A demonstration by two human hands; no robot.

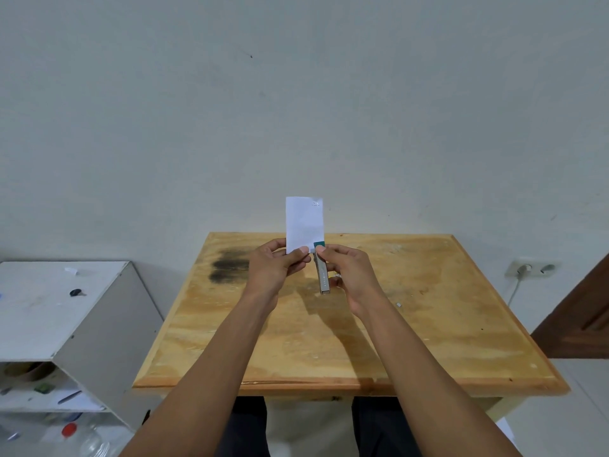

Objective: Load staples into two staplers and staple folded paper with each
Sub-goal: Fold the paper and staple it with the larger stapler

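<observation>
Fingers (304,250) on paper (304,222) (stapler (322,275) alongside)

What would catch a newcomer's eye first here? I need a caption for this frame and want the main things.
The eye lands on the white folded paper, held upright above the far edge of the wooden table by the left hand. Beside it, the right hand grips a slim metal stapler whose teal tip meets the paper's lower right corner. A dark scorch-like stain marks the table's left side.
</observation>
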